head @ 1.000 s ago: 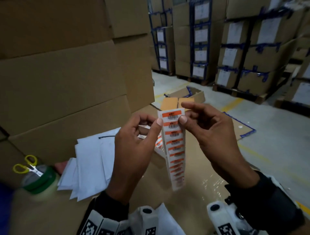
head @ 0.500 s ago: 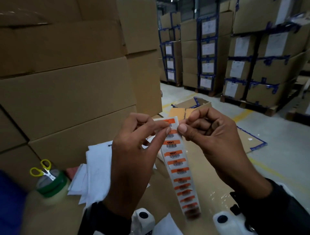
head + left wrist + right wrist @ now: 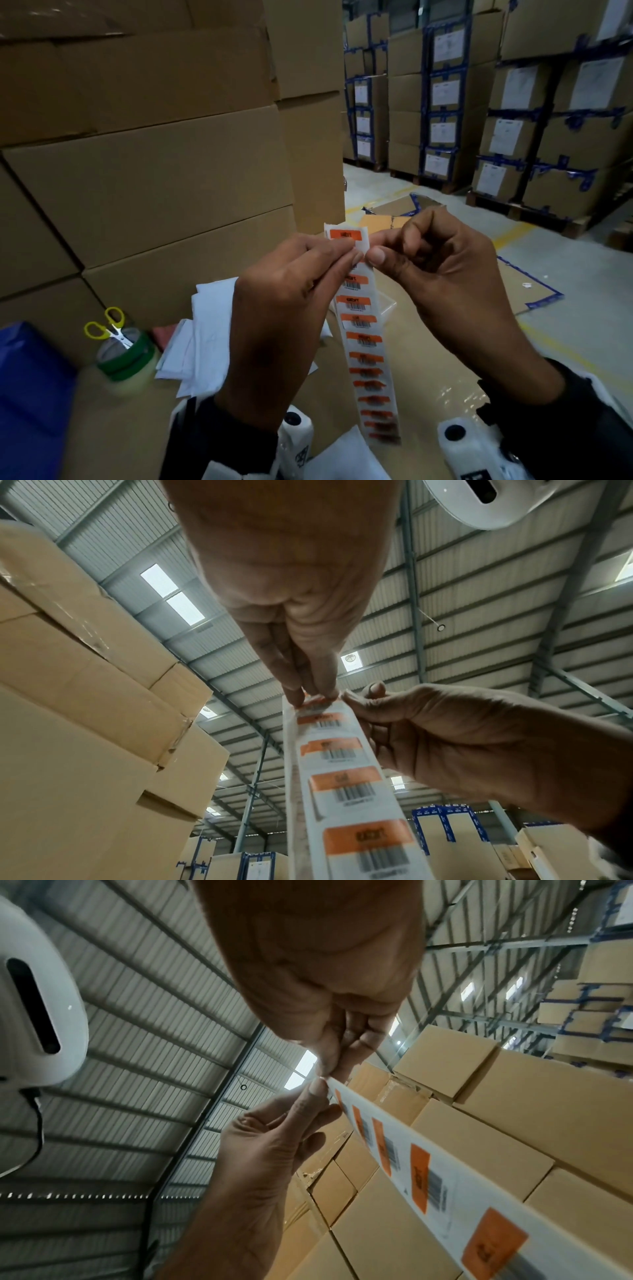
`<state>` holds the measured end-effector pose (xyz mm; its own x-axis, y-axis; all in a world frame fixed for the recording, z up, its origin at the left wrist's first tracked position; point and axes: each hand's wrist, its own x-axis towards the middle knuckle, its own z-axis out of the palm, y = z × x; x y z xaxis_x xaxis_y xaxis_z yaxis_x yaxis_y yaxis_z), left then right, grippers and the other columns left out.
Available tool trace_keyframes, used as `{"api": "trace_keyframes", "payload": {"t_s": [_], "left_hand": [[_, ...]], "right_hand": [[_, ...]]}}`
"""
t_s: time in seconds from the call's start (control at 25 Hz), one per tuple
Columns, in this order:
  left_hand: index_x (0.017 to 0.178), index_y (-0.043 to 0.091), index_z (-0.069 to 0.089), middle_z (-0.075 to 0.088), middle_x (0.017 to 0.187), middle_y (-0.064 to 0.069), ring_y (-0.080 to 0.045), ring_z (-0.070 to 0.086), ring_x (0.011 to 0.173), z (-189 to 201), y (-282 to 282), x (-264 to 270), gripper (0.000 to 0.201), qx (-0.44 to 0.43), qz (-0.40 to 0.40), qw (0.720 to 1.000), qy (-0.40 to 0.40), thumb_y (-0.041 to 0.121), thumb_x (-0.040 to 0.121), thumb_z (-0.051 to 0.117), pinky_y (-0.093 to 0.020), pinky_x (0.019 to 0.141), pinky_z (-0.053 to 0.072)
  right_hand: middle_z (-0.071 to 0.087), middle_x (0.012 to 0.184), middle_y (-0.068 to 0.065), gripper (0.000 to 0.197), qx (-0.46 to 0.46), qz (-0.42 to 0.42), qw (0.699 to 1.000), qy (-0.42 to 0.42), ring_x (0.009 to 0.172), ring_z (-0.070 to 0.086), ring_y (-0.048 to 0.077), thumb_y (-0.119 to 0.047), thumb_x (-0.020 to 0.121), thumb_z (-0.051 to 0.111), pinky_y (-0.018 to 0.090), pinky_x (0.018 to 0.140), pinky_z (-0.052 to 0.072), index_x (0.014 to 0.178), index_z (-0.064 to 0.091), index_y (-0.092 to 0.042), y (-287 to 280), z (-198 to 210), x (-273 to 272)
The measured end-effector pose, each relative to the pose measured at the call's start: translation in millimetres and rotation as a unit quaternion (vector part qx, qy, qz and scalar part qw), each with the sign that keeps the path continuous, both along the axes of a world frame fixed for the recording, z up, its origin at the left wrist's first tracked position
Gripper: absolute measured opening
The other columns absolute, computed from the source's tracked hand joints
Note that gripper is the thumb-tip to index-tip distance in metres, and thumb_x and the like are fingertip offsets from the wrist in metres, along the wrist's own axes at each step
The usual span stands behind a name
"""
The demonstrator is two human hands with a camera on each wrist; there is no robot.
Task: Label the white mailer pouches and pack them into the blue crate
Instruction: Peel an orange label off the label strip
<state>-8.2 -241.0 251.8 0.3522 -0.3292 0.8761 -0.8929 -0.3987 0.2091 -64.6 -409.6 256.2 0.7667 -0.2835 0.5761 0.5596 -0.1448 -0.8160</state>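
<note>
A long strip of orange-and-white barcode labels (image 3: 363, 342) hangs between my hands over the cardboard worktop. My left hand (image 3: 349, 253) pinches the strip's top end at the uppermost label (image 3: 346, 235), thumb and fingers pressed together (image 3: 311, 696). My right hand (image 3: 371, 251) pinches the strip's top right edge between thumb and forefinger (image 3: 329, 1069). White mailer pouches (image 3: 212, 325) lie in a loose pile behind my left hand. A corner of the blue crate (image 3: 30, 394) shows at the lower left.
Yellow-handled scissors (image 3: 109, 329) stand inside a green tape roll (image 3: 126, 359) left of the pouches. Tall stacked cartons (image 3: 144, 171) wall off the left and back. Flattened cardboard (image 3: 513, 291) lies on the floor to the right, before strapped pallet stacks (image 3: 513, 120).
My left fingers have closed over the top label, and the right thumb and forefinger have tightened on the strip's edge. The strip hangs straighter and lower below my hands.
</note>
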Motion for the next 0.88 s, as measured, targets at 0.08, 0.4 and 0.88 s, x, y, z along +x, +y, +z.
{"api": "trace_keyframes", "payload": {"t_s": [0.08,0.4,0.88], "left_hand": [[0.104,0.007,0.079,0.076,0.102,-0.003,-0.006,0.069,0.094,-1.3,1.1,1.6,0.016,-0.013,-0.003,1.000,0.008,0.013,0.090,0.076,-0.013,0.085,0.054],[0.098,0.012,0.080,0.075,0.098,0.008,0.001,0.068,0.092,-6.9,1.6,1.0,0.014,-0.059,0.008,0.998,0.033,0.019,0.087,0.076,-0.006,0.082,0.048],[0.103,0.023,0.076,0.074,0.099,0.017,-0.001,0.071,0.087,-2.2,8.4,2.0,0.014,-0.095,-0.055,0.986,0.125,0.023,0.089,0.077,-0.026,0.070,0.060]], "right_hand": [[0.077,0.091,-0.007,0.034,-0.079,-0.050,0.995,-0.029,0.095,0.075,0.010,-0.025,0.084,0.075,0.026,0.081,0.061,0.079,0.051,-0.001,1.1,-5.0,1.7],[0.074,0.095,0.009,0.014,-0.397,-0.192,0.874,-0.203,0.091,0.070,0.020,0.001,0.090,0.071,0.032,0.080,0.055,0.086,0.064,-0.010,-5.9,-33.7,7.5],[0.075,0.090,0.011,0.019,-0.417,-0.194,0.859,-0.225,0.089,0.068,0.019,-0.003,0.091,0.068,0.029,0.086,0.052,0.095,0.057,-0.017,-7.8,-27.4,10.6]]}}
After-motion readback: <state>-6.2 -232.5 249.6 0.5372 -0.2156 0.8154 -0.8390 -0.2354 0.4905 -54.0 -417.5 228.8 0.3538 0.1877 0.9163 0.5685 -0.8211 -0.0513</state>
